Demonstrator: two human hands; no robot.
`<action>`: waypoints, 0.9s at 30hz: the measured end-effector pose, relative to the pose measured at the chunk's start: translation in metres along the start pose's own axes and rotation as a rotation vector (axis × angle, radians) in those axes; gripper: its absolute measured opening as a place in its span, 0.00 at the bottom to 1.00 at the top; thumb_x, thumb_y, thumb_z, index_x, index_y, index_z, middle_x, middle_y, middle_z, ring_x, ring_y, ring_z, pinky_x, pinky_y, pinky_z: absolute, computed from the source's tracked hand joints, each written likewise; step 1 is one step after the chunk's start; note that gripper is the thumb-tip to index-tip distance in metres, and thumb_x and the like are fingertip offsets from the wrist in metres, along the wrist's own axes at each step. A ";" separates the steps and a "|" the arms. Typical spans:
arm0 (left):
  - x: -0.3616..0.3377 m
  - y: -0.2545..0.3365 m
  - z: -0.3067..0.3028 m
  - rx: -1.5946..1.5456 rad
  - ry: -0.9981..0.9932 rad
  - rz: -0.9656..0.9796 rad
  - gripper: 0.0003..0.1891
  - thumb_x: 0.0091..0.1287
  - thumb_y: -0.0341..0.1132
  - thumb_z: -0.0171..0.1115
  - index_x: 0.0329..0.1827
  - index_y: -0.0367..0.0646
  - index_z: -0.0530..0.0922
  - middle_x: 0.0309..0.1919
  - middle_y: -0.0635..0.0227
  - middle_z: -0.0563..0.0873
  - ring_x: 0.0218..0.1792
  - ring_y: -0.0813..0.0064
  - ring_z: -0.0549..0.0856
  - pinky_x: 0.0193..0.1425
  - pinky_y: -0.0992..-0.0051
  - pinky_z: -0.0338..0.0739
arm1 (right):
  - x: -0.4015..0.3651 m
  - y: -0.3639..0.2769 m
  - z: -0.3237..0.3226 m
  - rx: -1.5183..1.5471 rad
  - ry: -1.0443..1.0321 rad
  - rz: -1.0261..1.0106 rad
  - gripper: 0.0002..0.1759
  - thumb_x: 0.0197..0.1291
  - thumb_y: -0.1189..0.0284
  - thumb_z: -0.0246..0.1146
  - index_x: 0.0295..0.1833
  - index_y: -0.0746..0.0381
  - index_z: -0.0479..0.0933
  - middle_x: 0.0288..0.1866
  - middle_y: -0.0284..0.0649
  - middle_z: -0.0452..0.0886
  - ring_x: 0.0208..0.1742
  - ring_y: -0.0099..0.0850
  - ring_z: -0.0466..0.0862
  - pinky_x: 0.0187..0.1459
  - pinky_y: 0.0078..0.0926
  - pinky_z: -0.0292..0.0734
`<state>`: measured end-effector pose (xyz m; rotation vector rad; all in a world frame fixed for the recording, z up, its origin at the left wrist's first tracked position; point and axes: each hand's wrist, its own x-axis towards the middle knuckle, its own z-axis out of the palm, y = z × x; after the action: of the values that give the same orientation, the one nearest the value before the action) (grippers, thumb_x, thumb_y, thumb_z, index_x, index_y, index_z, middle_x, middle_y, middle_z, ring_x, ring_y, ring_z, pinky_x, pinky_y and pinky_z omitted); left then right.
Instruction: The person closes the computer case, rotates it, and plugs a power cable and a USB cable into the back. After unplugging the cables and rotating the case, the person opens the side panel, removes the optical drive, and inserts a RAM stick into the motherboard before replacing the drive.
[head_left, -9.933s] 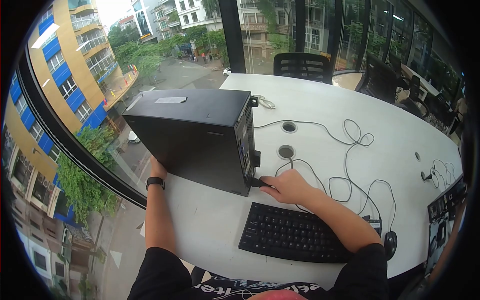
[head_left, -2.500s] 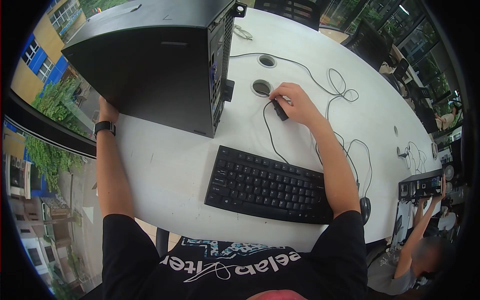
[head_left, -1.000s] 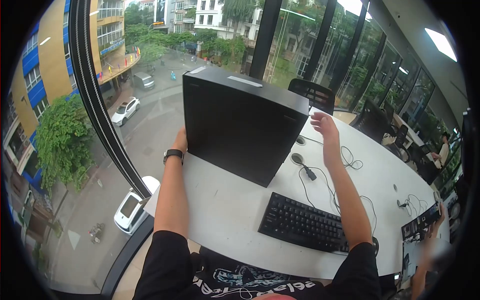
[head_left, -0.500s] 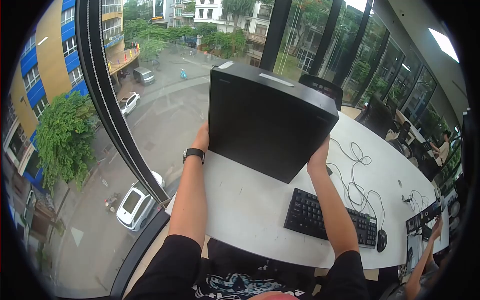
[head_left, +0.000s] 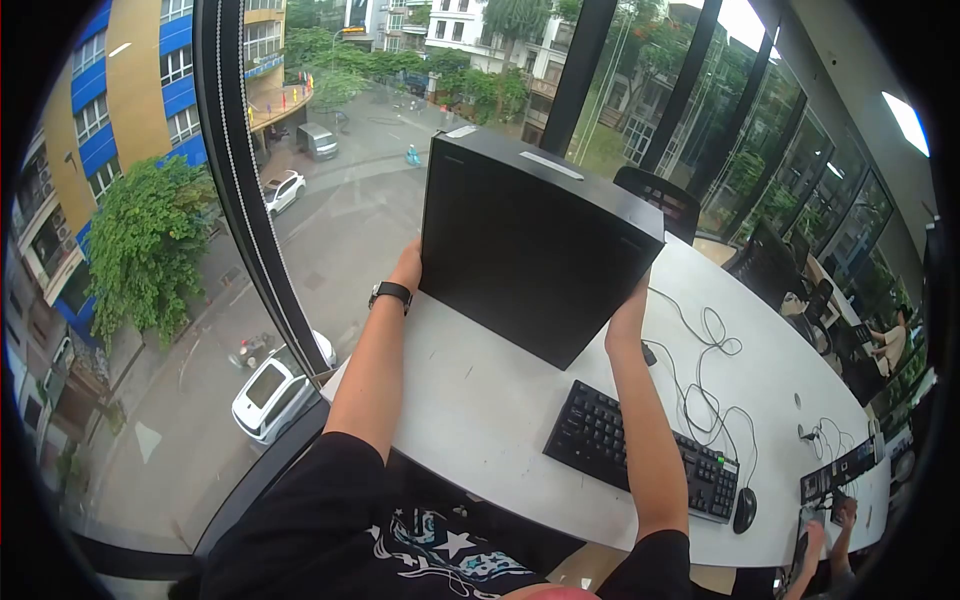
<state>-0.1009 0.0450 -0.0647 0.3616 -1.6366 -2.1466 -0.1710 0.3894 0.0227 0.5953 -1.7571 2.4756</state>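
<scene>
A large black box (head_left: pixel 535 255) with flat sides stands upright in front of me, slightly tilted in view. Pale label strips run along its top face. My left hand (head_left: pixel 408 268) grips its left side, the fingers partly hidden behind it, a black-banded watch (head_left: pixel 391 293) on the wrist. On the right side, my right hand (head_left: pixel 628 312) holds the box near its lower edge, fingers mostly out of sight. Below my right forearm lies a black keyboard (head_left: pixel 590 430), partly covered by the arm.
The white table (head_left: pixel 465 420) curves away to the right. A black mouse (head_left: pixel 745 510) and loose cables (head_left: pixel 712 340) lie there. A tall window stands left, its frame (head_left: pixel 255 200) near the table. An office chair (head_left: pixel 665 195) is behind the box. Another person's hand (head_left: pixel 848 512) shows at lower right.
The view has shifted slightly, so the table and keyboard sit a little further left and lower. Both hands keep hold of the box. The other person's hands at right have moved lower.
</scene>
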 end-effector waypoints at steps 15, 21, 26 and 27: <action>0.031 0.011 0.009 -0.017 -0.141 -0.041 0.26 0.77 0.52 0.43 0.62 0.42 0.79 0.49 0.68 0.86 0.51 0.74 0.85 0.51 0.74 0.81 | -0.015 -0.025 0.032 0.136 0.150 -0.151 0.34 0.81 0.48 0.40 0.77 0.62 0.62 0.73 0.39 0.71 0.74 0.33 0.69 0.77 0.30 0.56; -0.002 0.012 0.015 -0.270 -0.050 -0.024 0.26 0.78 0.53 0.44 0.60 0.40 0.80 0.46 0.66 0.86 0.46 0.73 0.87 0.51 0.73 0.83 | 0.022 -0.009 0.017 0.176 0.191 -0.102 0.33 0.81 0.50 0.38 0.75 0.63 0.65 0.71 0.41 0.73 0.72 0.33 0.71 0.75 0.30 0.60; -0.067 -0.002 0.022 -0.296 -0.010 0.036 0.26 0.79 0.53 0.45 0.66 0.42 0.76 0.53 0.66 0.85 0.57 0.70 0.84 0.61 0.70 0.81 | 0.062 -0.002 0.004 0.083 0.261 -0.033 0.31 0.80 0.51 0.39 0.71 0.62 0.69 0.67 0.40 0.77 0.66 0.32 0.76 0.70 0.30 0.66; -0.079 0.002 0.027 -0.243 0.070 0.064 0.26 0.79 0.53 0.45 0.65 0.43 0.77 0.54 0.66 0.85 0.57 0.70 0.84 0.62 0.69 0.80 | 0.068 0.000 0.000 0.115 0.234 -0.007 0.31 0.79 0.51 0.39 0.71 0.63 0.69 0.67 0.41 0.77 0.66 0.32 0.76 0.70 0.30 0.66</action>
<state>-0.0431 0.1045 -0.0586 0.3018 -1.3125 -2.2265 -0.2343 0.3772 0.0451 0.3005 -1.5349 2.5342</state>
